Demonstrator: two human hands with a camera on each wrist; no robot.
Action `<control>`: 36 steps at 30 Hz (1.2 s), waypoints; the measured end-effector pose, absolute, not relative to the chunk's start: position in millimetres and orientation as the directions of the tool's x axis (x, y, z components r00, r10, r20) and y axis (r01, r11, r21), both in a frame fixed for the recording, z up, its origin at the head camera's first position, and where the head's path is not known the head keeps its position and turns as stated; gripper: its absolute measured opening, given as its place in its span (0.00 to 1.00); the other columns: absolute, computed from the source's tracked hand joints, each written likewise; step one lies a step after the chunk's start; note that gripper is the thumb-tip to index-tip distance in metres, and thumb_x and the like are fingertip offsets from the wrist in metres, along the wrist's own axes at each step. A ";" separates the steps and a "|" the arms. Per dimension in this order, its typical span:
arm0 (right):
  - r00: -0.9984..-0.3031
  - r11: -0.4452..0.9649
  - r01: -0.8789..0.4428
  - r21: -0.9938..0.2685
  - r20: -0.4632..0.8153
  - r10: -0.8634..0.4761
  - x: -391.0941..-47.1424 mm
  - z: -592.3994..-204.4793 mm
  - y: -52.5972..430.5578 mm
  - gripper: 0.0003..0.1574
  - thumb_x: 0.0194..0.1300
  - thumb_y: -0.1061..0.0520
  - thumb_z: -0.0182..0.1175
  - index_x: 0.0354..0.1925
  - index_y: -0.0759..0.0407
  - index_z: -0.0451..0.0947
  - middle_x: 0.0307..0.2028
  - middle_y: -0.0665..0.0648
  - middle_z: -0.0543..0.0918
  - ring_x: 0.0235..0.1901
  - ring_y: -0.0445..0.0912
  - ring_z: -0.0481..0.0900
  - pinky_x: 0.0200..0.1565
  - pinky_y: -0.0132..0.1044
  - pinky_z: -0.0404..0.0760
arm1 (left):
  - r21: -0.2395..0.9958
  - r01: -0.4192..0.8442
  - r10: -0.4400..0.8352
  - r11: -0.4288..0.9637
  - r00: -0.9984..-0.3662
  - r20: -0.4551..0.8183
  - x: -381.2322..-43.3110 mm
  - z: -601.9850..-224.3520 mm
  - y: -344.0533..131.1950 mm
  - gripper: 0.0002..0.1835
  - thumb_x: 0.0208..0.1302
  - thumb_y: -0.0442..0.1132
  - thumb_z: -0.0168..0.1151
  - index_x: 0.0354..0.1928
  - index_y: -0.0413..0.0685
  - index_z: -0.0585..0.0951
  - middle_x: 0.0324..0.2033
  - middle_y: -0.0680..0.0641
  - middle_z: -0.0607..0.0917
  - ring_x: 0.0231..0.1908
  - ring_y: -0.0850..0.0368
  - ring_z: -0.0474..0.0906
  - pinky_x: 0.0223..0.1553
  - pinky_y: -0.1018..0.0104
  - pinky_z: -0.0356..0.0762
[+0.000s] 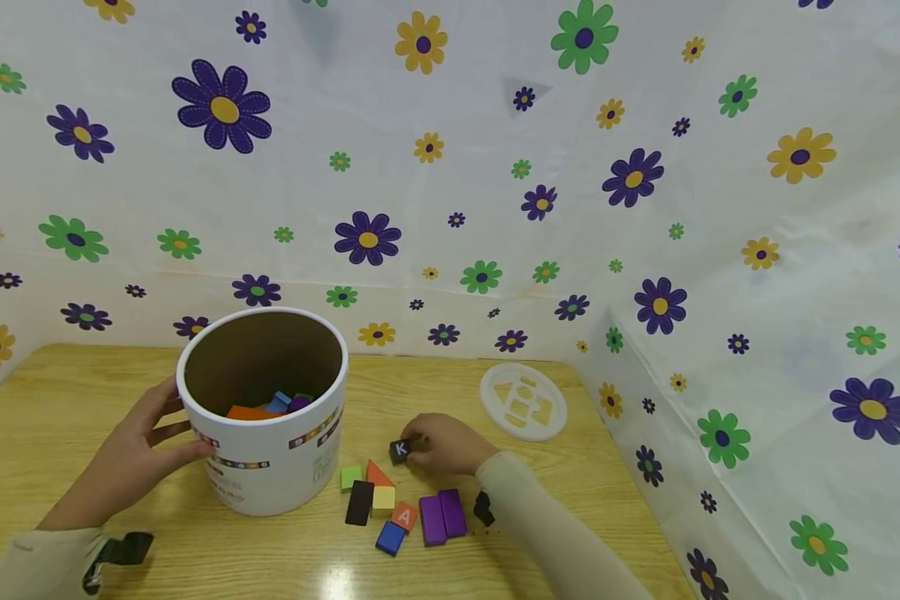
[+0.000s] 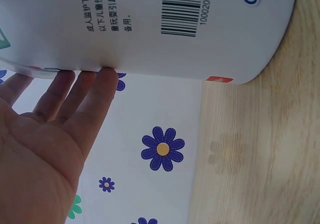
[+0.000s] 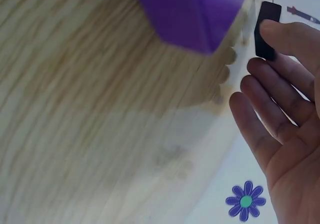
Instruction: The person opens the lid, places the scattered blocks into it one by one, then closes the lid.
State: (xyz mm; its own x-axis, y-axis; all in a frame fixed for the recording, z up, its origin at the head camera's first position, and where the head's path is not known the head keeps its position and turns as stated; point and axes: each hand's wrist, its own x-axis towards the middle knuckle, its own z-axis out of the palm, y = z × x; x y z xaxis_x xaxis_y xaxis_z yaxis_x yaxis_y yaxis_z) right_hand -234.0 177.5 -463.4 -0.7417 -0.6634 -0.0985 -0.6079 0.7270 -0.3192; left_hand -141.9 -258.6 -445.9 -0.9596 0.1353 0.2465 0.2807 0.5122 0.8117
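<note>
My left hand (image 1: 138, 454) rests against the left side of a white bucket (image 1: 270, 487), thumb on its front and the other fingers farther back. In the left wrist view those fingers look nearly straight, their tips touching the bucket wall. Inside the bucket lie an orange block (image 1: 251, 413) and other coloured blocks. Between thumb and fingers, my right hand (image 1: 453, 447) pinches a small black block (image 1: 400, 451) marked with a white K, right of the bucket. The right wrist view shows the black block (image 3: 267, 34) edge-on under the thumb.
Loose blocks lie nearer me: green (image 1: 351, 477), red triangle (image 1: 378, 475), black (image 1: 359, 503), yellow (image 1: 383, 502), orange A (image 1: 404, 517), blue (image 1: 390, 538) and two purple ones (image 1: 433, 521). A round white plate with cutouts (image 1: 523, 425) lies back right. Flowered sheeting (image 1: 450, 183) surrounds the table.
</note>
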 end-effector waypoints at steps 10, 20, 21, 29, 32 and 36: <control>-0.848 0.766 -0.504 -0.399 0.058 -0.527 -237.4 -447.3 194.3 0.19 0.71 0.52 0.67 0.57 0.56 0.82 0.52 0.54 0.86 0.51 0.48 0.84 0.54 0.40 0.85 | 0.815 0.289 0.139 0.503 -0.957 0.254 -142.6 -448.7 -259.3 0.55 0.64 0.41 0.75 0.83 0.66 0.49 0.75 0.38 0.61 0.58 0.76 0.61 0.50 0.87 0.74; -0.872 0.765 -0.489 -0.419 0.209 -0.442 -243.3 -448.7 205.1 0.20 0.69 0.56 0.69 0.57 0.60 0.82 0.51 0.57 0.86 0.53 0.54 0.84 0.55 0.42 0.86 | 0.813 0.288 0.141 0.507 -0.958 0.252 -142.3 -449.3 -259.6 0.54 0.64 0.41 0.75 0.83 0.67 0.49 0.75 0.38 0.61 0.57 0.79 0.60 0.50 0.86 0.74; -0.874 0.769 -0.486 -0.416 0.215 -0.436 -243.6 -449.3 206.0 0.20 0.69 0.55 0.69 0.57 0.59 0.82 0.51 0.57 0.86 0.53 0.53 0.84 0.55 0.41 0.86 | 0.812 0.289 0.140 0.507 -0.957 0.253 -142.4 -449.4 -259.7 0.54 0.64 0.41 0.75 0.83 0.67 0.49 0.74 0.38 0.62 0.57 0.79 0.60 0.50 0.86 0.74; -0.877 0.759 -0.481 -0.439 0.234 -0.420 -243.2 -450.0 212.2 0.19 0.69 0.56 0.69 0.56 0.60 0.82 0.51 0.57 0.86 0.52 0.55 0.84 0.55 0.43 0.86 | 0.810 0.292 0.143 0.508 -0.956 0.255 -142.2 -448.9 -259.2 0.55 0.64 0.41 0.75 0.83 0.67 0.49 0.74 0.38 0.62 0.57 0.79 0.60 0.50 0.86 0.74; -0.878 0.757 -0.478 -0.446 0.234 -0.417 -242.8 -449.8 214.6 0.19 0.69 0.56 0.69 0.56 0.60 0.82 0.51 0.58 0.86 0.52 0.55 0.84 0.54 0.44 0.86 | 0.810 0.291 0.142 0.509 -0.957 0.254 -142.2 -448.8 -259.2 0.54 0.64 0.42 0.75 0.83 0.67 0.49 0.74 0.38 0.62 0.57 0.78 0.60 0.50 0.86 0.73; -0.881 0.759 -0.474 -0.448 0.235 -0.411 -242.7 -449.8 217.3 0.19 0.69 0.57 0.69 0.56 0.61 0.82 0.51 0.58 0.86 0.52 0.56 0.84 0.54 0.45 0.86 | 0.809 0.294 0.140 0.509 -0.956 0.259 -142.5 -449.1 -259.1 0.54 0.64 0.41 0.75 0.83 0.67 0.49 0.74 0.38 0.62 0.57 0.78 0.61 0.49 0.87 0.73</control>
